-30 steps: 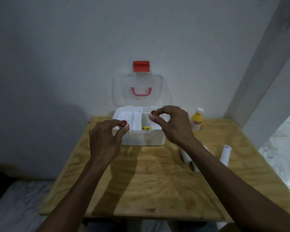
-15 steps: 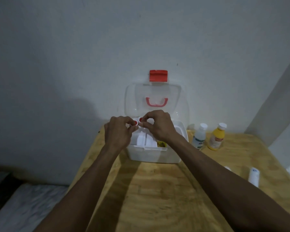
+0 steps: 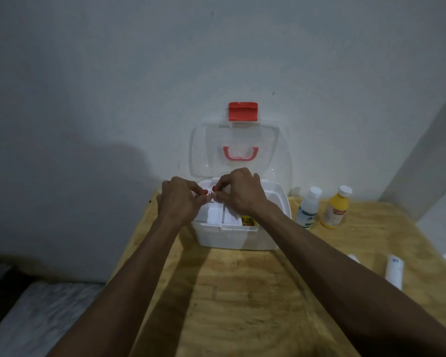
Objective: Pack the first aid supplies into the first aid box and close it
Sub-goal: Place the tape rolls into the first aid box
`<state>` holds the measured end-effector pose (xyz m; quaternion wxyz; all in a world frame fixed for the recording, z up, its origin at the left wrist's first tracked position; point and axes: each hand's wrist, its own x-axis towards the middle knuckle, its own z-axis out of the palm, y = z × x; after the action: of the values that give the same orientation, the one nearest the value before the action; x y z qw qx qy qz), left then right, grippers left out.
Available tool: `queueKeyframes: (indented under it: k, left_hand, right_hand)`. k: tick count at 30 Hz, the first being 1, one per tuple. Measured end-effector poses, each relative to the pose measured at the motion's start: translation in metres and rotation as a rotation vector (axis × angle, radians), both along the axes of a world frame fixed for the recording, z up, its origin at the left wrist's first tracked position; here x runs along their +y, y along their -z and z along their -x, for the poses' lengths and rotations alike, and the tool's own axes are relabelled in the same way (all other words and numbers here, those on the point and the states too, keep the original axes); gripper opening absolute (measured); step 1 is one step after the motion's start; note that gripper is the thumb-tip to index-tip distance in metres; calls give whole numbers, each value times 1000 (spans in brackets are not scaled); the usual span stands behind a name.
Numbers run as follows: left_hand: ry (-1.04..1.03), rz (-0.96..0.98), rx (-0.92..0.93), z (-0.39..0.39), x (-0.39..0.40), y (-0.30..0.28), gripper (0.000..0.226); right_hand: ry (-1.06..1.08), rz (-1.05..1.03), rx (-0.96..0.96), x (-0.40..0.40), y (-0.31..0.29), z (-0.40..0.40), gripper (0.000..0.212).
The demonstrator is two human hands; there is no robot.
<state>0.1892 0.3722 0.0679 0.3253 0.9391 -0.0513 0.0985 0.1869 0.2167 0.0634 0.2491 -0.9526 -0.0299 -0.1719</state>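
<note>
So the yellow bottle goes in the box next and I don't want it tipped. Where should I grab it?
Grip the yellow bottle around its body below the white cap, coming from the front right: it stands upright, with the white bottle close on its left.

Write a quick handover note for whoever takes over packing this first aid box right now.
Left hand and right hand: both pinch at the middle of the white tray inside the open box; what they grip is too small to tell.
Lid stands up against the wall.
Still on the table: white bottle, yellow bottle, white tube.
Done: something yellow is in the box.
Left: pack the rest, close the lid.
</note>
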Motion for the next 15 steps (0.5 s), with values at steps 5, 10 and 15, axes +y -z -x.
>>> queueKeyframes:
  k: [5,10,15]
  left_hand:
    - [57,36,11,3,6,1,24]
    - [44,71,-4,7,6,3,24]
    - [27,87,5,6,3,1,21]
  right_hand:
    - [-22,-74,27,1,-2,1,16]
    - [-42,-111,14,-1,-2,4,16]
    - [-25,-114,23,1,-4,7,16]
